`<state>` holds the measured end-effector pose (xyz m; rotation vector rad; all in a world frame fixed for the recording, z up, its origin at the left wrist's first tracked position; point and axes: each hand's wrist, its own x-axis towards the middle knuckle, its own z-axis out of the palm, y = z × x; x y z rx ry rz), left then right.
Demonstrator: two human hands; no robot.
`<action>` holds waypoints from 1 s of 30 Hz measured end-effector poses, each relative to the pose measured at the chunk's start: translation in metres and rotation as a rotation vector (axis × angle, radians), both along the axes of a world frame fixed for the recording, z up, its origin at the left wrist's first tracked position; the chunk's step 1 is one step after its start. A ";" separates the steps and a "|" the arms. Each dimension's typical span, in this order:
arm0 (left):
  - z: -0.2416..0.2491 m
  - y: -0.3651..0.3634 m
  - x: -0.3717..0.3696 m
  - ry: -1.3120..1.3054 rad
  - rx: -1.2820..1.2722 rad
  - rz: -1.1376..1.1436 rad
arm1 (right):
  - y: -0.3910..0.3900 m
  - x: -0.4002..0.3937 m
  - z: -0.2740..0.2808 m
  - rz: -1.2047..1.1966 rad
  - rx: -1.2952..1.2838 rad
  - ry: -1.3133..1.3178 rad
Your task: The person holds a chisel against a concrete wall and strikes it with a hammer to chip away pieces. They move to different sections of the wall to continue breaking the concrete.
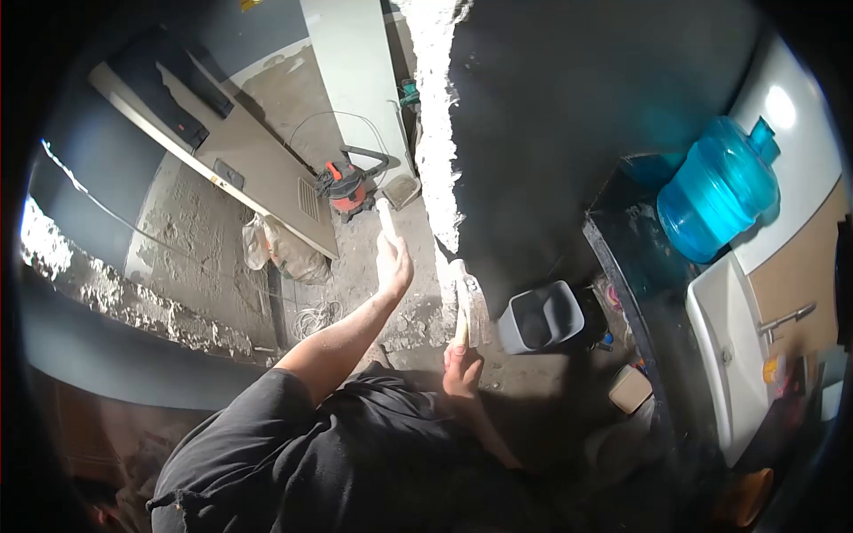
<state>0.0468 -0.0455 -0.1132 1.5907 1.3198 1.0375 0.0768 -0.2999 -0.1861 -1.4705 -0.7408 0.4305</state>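
My left hand (394,268), at the end of my outstretched left arm, is closed around a pale, stick-like piece (386,218) that points up and away from me. Lower and to the right, my right hand (462,369) grips the lower end of a long, light-coloured handle (461,306). The handle stands nearly upright in this view, and its top overlaps the foot of the rough white plaster edge (437,133). A grey, flat surface shows beside the handle; I cannot tell whether it belongs to the tool.
A grey bin (542,318) stands right of my right hand. Farther right are a dark counter (622,240), a blue water jug (720,191) and a white sink (724,355). A red-and-black vacuum (346,191), a stuffed sack (289,249) and coiled cable (317,318) are on the left.
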 end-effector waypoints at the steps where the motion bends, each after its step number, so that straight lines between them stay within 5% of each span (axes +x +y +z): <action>1: -0.007 -0.001 0.008 -0.011 -0.033 -0.054 | -0.002 0.006 -0.011 -0.036 -0.054 -0.120; 3: 0.033 -0.029 0.025 -0.122 -0.279 -0.190 | -0.009 0.012 0.013 -0.082 -0.011 -0.023; 5: 0.001 -0.019 0.039 -0.266 -0.149 -0.205 | -0.011 0.018 0.010 -0.144 -0.031 -0.096; 7: 0.005 -0.025 0.041 -0.457 -0.397 -0.194 | -0.015 0.019 0.023 -0.166 -0.007 -0.135; 12: 0.009 -0.010 0.018 -0.431 -0.426 -0.222 | -0.005 0.018 0.027 -0.281 0.126 -0.286; 14: 0.016 0.002 -0.002 -0.360 -0.544 -0.239 | 0.000 0.020 0.030 -0.209 0.064 -0.058; 17: 0.025 0.023 -0.042 -0.216 -0.704 -0.294 | 0.004 0.030 0.071 -0.122 -0.059 -0.049; 19: 0.018 0.040 -0.084 0.227 -0.621 -0.428 | 0.011 0.032 0.068 -0.131 -0.080 -0.070; 21: -0.037 0.074 -0.152 0.997 -0.039 -0.762 | 0.020 0.034 0.062 -0.129 -0.112 -0.041; 23: -0.063 0.066 -0.218 1.182 0.791 -0.928 | 0.022 0.039 0.066 -0.129 -0.117 -0.054; 25: 0.031 0.004 -0.205 1.154 -0.557 -0.563 | 0.022 0.046 0.068 -0.132 -0.126 -0.077; 27: 0.016 -0.001 -0.237 1.265 -0.855 -0.437 | 0.017 0.049 0.066 -0.084 -0.073 -0.038; 30: -0.010 0.003 -0.293 1.154 -0.799 -0.423 | 0.017 0.050 0.084 -0.194 0.144 -0.280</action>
